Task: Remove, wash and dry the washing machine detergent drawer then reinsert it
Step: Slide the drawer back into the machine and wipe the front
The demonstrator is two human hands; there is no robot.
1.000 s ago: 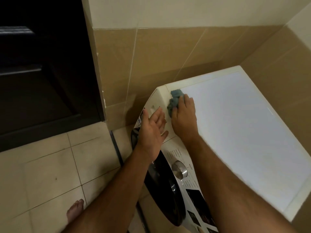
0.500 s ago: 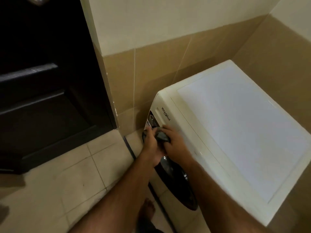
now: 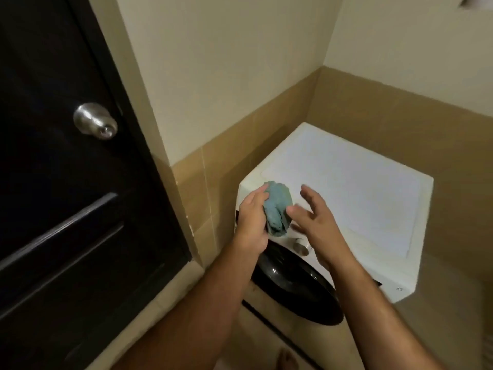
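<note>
Left hand (image 3: 252, 218) grips a bunched blue-green cloth (image 3: 276, 209), fingers curled round its near side, holding it up in front of the front left corner of a white washing machine (image 3: 346, 188). Right hand (image 3: 316, 218) hovers just beside the cloth with fingers spread and relaxed, holding nothing; its thumb lies close to the cloth's right edge, though whether the two touch cannot be told through the motion blur. Both bare forearms reach in from the bottom edge of the view.

Behind the hands, the machine's upper front left, where a detergent drawer would sit, is covered by the left hand and the cloth, so the drawer itself cannot be made out. A round silver dial (image 3: 301, 247) shows on the front panel just below the right wrist, and the dark glass porthole door (image 3: 293, 287) curves beneath it. The machine's flat white top is bare and stands in a corner of the room, its back and right sides near tan wall tiles (image 3: 386, 113) under cream-painted wall.

To the left, a dark panelled door (image 3: 66, 209) with a round metal knob (image 3: 95, 121) fills the view's left side. Toes of a bare foot (image 3: 286, 359) show at the bottom edge on the floor.
</note>
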